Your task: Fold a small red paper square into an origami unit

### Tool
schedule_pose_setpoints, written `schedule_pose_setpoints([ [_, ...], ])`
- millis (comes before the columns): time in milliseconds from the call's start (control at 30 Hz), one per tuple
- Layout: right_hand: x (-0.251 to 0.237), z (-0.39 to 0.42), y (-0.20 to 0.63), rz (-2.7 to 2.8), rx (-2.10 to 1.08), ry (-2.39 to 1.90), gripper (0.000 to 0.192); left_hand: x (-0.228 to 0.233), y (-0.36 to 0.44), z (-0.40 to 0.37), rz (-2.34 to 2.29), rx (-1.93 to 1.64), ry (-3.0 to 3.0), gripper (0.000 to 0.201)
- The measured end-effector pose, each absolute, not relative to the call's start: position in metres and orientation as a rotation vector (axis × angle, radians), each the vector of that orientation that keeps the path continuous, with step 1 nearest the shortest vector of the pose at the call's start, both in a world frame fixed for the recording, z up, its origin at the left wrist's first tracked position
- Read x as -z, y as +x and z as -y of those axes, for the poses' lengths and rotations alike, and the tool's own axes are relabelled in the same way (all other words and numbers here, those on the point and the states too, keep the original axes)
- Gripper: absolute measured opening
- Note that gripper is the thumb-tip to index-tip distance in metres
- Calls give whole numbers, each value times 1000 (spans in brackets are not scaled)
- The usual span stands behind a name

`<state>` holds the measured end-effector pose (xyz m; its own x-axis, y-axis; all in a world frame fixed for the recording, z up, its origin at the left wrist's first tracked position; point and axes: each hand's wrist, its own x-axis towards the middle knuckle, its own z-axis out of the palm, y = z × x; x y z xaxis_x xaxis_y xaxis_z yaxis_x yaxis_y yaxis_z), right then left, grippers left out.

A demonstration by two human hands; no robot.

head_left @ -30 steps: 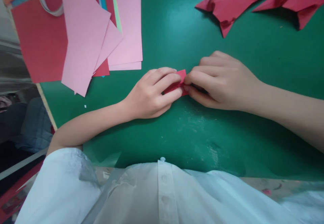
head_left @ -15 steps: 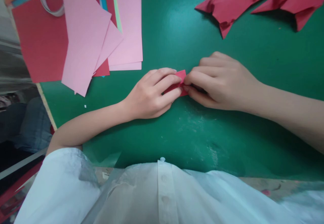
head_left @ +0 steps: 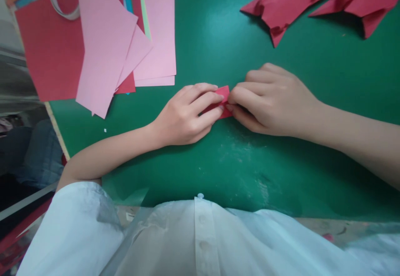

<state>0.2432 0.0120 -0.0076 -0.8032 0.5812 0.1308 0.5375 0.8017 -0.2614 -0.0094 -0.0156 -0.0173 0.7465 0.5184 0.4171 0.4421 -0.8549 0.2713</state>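
Note:
A small folded piece of red paper [head_left: 223, 90] lies on the green mat [head_left: 218, 43] at the middle of the view. My left hand [head_left: 187, 115] grips its left side, fingers curled over it. My right hand [head_left: 271, 99] pinches its right end with thumb and forefinger. The two hands meet over the paper, so most of it is hidden; only a red corner and a strip between the fingers show.
A stack of pink sheets [head_left: 106, 43] and red sheets [head_left: 50, 47] lies at the upper left, partly over the mat's edge. Folded red paper shapes [head_left: 287, 3] sit at the upper right. The mat's left edge [head_left: 58, 132] drops off beside my left forearm.

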Motion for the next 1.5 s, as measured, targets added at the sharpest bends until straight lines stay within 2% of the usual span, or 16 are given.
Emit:
schedule_pose_setpoints([
  [633, 9, -13, 245, 2827, -180, -796, 44, 13, -9, 12, -836, -515, 2595, 25],
  [1167, 3, -12, 243, 2802, -568, -973, 52, 8, -9, 9, -791, -412, 2643, 31],
  [1500, 8, -13, 245, 2815, -180, -790, 42, 16, -14, 15, -752, -620, 2637, 27],
])
